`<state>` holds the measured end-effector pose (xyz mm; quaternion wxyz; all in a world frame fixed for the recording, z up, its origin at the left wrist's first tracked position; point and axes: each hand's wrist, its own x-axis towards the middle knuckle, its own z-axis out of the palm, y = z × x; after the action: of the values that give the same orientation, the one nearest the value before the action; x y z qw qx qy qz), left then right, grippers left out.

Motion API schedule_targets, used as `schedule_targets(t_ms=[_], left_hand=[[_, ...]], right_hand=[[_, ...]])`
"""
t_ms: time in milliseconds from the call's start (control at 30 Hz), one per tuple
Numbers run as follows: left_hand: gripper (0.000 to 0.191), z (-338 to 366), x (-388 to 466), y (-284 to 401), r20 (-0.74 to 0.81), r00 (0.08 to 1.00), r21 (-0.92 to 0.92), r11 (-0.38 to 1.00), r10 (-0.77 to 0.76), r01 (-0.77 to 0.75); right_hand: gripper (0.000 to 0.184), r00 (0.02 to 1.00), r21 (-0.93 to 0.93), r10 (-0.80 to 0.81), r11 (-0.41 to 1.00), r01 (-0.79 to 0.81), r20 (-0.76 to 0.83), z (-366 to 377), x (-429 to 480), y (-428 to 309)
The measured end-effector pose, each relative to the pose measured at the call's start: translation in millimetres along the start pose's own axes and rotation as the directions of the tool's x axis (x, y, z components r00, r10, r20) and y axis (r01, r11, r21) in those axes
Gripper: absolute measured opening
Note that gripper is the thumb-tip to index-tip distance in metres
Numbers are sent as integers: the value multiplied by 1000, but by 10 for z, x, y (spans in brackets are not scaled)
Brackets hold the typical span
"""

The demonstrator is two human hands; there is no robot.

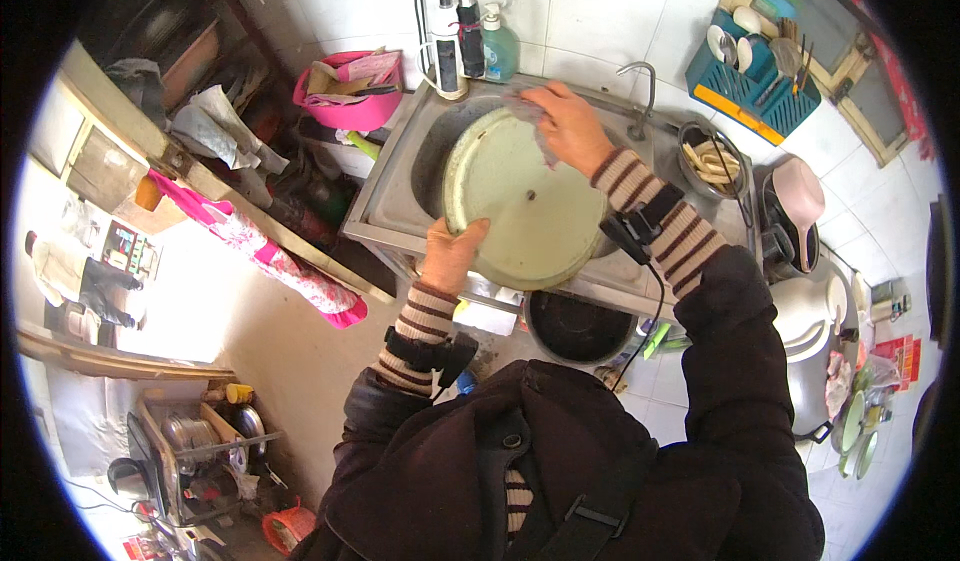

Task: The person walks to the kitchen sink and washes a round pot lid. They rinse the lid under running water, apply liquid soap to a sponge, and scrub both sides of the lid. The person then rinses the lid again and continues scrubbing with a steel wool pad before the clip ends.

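A large round pale-green lid or shallow pan (517, 201), with a dark spot near its middle, lies tilted over the stainless-steel sink (397, 208). My left hand (454, 252) grips its near-left rim, thumb on the face and fingers hidden behind. At the far-right edge, my right hand (566, 127) holds a thin greyish-purple cloth (546, 148) against the surface. Much of the cloth is hidden by the fingers. To the right of this hand stands a curved metal faucet (641, 100).
A soap pump bottle (499, 47) and a pink basin (352, 92) stand at the back. On the right are a metal bowl of pale strips (712, 160), a utensil rack (754, 81) and a pink ladle (799, 193). A dark pan (577, 325) sits below the sink's front edge.
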<state>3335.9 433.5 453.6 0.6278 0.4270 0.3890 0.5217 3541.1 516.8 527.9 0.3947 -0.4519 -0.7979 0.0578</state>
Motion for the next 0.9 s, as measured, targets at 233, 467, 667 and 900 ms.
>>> schedule_targets(t_ms=[233, 467, 667, 900], left_hand=[[18, 60, 65, 62, 25, 994, 83, 991, 102, -104], [19, -15, -29, 47, -18, 995, 70, 993, 97, -96], [17, 84, 8, 47, 15, 998, 226, 972, 65, -67], [17, -86, -83, 140, -133, 987, 68, 994, 95, -86]], right_hand=[[38, 974, 48, -225, 974, 223, 39, 33, 125, -270], [35, 968, -102, 224, 972, -214, 109, -185, -18, 132], [36, 935, 67, -344, 938, 340, 83, 90, 10, -351], [32, 990, -135, 118, 985, -107, 79, -222, -54, 218]])
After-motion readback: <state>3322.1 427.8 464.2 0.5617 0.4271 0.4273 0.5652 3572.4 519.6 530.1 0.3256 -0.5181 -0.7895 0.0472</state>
